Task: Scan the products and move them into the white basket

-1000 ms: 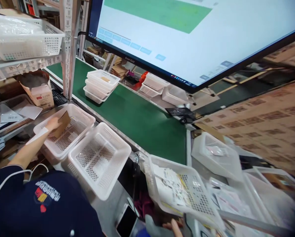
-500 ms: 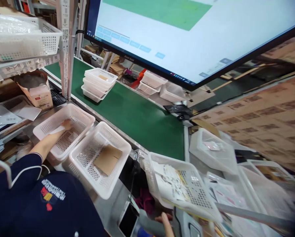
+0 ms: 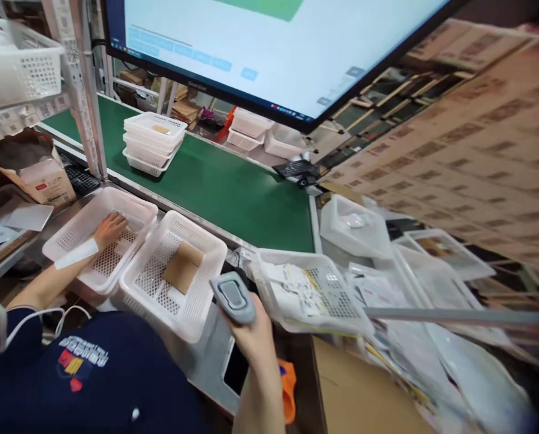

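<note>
My left hand reaches down into a pinkish-white perforated plastic basket, its fingers bent together near the far wall. Whatever lies under the fingertips is too small to make out; clear packets seem to rest beside them. A white strip crosses my left wrist. In my right hand is a grey handheld barcode scanner, raised in front of the second white basket. That basket holds a flat piece of brown cardboard.
Beyond the baskets runs a green conveyor belt with stacked white baskets. A large monitor hangs above it. To the right, another basket contains printed white packets. A phone and an orange object lie near my right forearm.
My right hand has come up from the lower edge with the barcode scanner in it. My left hand remains inside the left basket. The view has shifted to the right.
</note>
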Tool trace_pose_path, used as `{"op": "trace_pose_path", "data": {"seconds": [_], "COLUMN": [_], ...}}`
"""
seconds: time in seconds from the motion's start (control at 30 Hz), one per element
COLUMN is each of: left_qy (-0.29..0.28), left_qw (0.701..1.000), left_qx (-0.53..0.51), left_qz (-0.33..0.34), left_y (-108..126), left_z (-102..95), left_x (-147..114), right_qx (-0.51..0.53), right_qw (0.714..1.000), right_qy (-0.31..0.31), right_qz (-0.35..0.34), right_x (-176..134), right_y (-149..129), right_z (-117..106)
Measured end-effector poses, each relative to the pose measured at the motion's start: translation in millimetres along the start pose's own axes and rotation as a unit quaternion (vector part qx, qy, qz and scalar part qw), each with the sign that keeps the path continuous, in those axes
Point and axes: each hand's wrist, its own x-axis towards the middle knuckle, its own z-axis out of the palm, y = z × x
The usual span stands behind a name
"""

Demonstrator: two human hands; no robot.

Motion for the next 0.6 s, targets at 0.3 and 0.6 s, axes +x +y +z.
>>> {"op": "trace_pose_path", "data": {"seconds": [0.3,0.6], "left_qy": [0.240,-0.148], "left_qw": [0.876,0.987], "left_qx": [-0.040,-0.057], "left_qz": [0.417,0.007], "left_y": [74,76], "left_z": [-18.1,-17.3], "left_x": [-12,-35], "right_qx": [-0.164,-0.250], "right_qw": [0.938,0.911], "right_qy": [-0.297,-0.324], "right_qz": [-0.074,0.046], "right_x": [42,9], "right_y": [-67,-4], "right_z": [40,16]}}
